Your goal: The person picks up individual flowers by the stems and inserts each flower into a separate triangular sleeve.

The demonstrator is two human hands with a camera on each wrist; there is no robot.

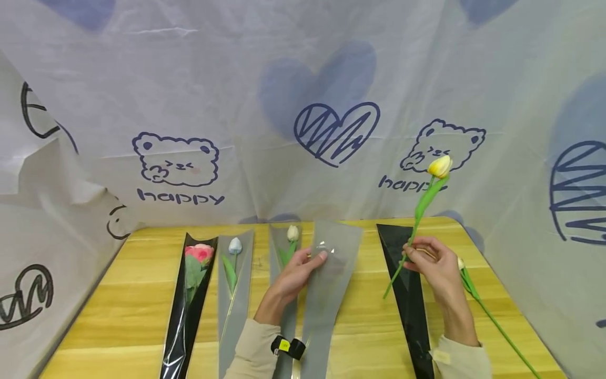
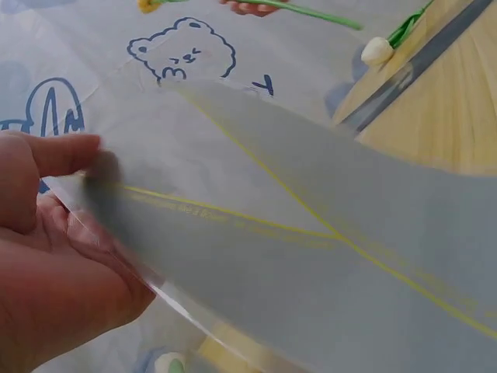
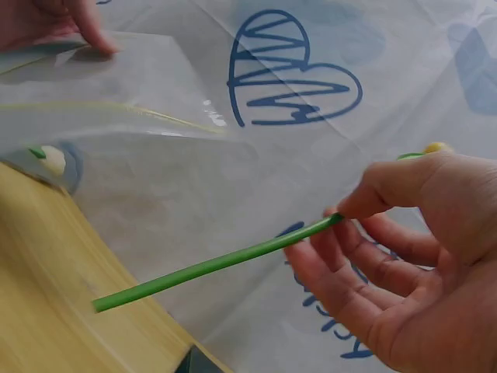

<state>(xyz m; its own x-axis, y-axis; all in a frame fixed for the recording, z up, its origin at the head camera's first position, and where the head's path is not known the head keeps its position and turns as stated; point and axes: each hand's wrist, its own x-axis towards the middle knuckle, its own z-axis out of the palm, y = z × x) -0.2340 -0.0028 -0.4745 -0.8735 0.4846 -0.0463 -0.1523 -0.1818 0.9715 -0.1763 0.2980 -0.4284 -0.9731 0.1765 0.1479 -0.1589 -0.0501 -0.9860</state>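
My left hand (image 1: 294, 276) pinches a grey translucent flower sleeve (image 1: 333, 279) near its wide upper end, thumb on the front. In the left wrist view the sleeve (image 2: 311, 280) shows yellow lines meeting in a V. My right hand (image 1: 437, 266) pinches the green stem of a yellow tulip (image 1: 440, 167), which is tilted with its bloom up and to the right. The bare lower stem (image 3: 217, 264) points down and left from the fingertips in the right wrist view. Behind the right hand lies a black flower sleeve (image 1: 402, 295).
On the wooden table (image 1: 128, 295) to the left lie a pink rose (image 1: 200, 253) in black wrap, a bluish-white tulip (image 1: 235, 246) in grey wrap and a white tulip (image 1: 293, 233) in grey wrap. A loose white tulip (image 1: 487, 310) lies at the right. A printed cloth (image 1: 255, 105) hangs behind.
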